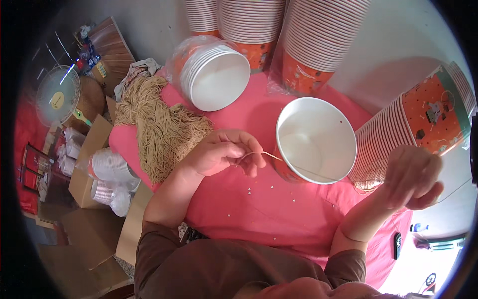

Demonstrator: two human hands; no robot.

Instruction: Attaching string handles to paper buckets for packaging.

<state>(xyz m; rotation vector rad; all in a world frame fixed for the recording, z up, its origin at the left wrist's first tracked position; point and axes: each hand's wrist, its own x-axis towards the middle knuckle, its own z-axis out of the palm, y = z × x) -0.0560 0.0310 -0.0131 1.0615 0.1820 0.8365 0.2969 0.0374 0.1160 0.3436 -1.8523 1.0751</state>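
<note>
My left hand (234, 152) is closed in a pinch on a thin beige cord (271, 156), just left of an upright paper bucket (323, 117). From these fingers the cord runs over the bucket's near rim toward the right. The bucket is white inside and orange outside, with a small hole high in its far right wall. My right hand (414, 177) is raised at the right, fingers curled in a fist, its back toward the view. A fine strand shows beyond it, so it appears to grip the cord, though its fingertips are hidden.
A heap of beige cords (169, 124) lies on the pink-covered table (254, 214), with small white dots scattered nearby. Nested buckets (219, 79) lie behind; tall stacks (318, 45) stand at the back. Another stack (383, 144) leans at right. Cardboard boxes (92, 169) stand left.
</note>
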